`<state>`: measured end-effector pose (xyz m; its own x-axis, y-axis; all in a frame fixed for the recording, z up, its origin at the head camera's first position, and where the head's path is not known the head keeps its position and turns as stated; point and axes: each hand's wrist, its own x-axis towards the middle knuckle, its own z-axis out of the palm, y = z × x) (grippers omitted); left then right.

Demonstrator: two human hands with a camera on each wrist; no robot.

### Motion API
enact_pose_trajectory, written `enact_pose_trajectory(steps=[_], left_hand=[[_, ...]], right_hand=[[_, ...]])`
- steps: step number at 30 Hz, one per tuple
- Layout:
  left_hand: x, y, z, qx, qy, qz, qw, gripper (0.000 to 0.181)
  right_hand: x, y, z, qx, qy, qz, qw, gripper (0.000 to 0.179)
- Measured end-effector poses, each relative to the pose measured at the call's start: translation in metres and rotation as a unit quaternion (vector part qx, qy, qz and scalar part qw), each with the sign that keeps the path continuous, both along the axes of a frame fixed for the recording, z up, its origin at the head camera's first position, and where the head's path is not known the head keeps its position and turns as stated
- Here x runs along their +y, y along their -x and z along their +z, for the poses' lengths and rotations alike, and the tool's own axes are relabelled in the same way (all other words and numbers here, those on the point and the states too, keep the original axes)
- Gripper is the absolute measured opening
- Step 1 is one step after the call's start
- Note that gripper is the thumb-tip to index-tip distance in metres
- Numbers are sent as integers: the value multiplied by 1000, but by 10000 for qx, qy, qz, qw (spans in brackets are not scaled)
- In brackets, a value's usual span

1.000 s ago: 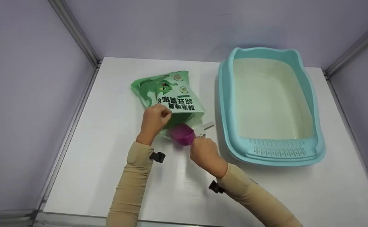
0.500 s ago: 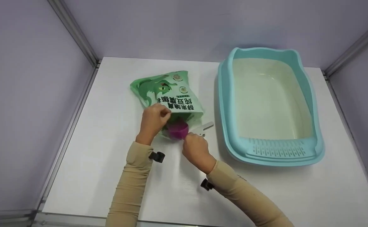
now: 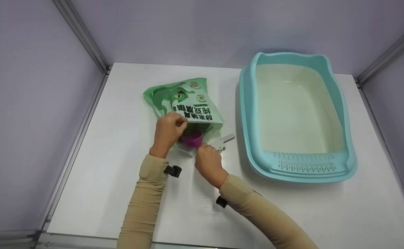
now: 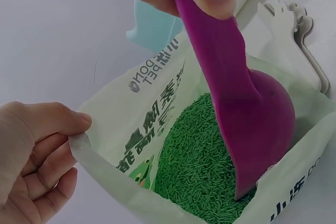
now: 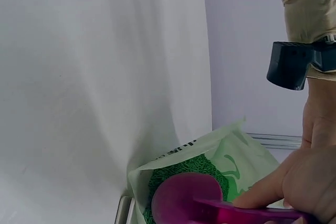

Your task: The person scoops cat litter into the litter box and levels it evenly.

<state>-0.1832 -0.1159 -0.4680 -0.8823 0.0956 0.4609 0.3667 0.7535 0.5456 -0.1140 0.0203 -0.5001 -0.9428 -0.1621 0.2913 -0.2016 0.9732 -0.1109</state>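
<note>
A green and white bag of cat litter [image 3: 195, 97] lies on the table, its mouth toward the person. My left hand [image 3: 168, 133] pinches the upper edge of that mouth between thumb and fingers, as the left wrist view shows. Green pellets [image 4: 191, 161] fill the inside. My right hand [image 3: 209, 164] grips the handle of a purple scoop [image 3: 192, 139]. In the left wrist view the scoop's bowl [image 4: 260, 124] is inside the bag opening, its front edge touching the pellets. How much litter the bowl holds is hidden in that view.
Right of the bag stands a large turquoise litter box [image 3: 247, 114] with a slotted front ledge [image 3: 302, 164]. A slim white slotted tool [image 3: 224, 140] lies beside the bag's mouth, close to my right hand. Pale walls [image 3: 202, 31] border the white table [image 3: 118, 166].
My right hand has moved left and forward, carrying the scoop from in front of the bag into its mouth. The left hand keeps its hold on the bag's edge, nearly still.
</note>
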Motion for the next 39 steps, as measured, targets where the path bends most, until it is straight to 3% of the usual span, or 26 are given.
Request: enact_pose_trajectory(steps=[5,16,21,27,33,39], left_hand=[[0,2,1,101,-11,12,9999,7],[0,8,4,70,-137,169,9997,8],[0,12,3,81,-188,189,9996,8],[-1,13,1,83,-252,185,9995,7],[-1,12,1,66,-235,170,9996,8],[0,12,-1,-8,-311,156,9994,7]], right_hand=[[-3,3,-9,205,-43,-41,9998,8],[-5,13,-20,68,194,-82,9998,9],[-5,19,-26,211,180,-95,9996,9],[-3,18,-34,340,255,-198,9989,9],[1,16,-38,-221,377,-519,9977,16],[6,18,-36,-1029,971,-785,9868,24]])
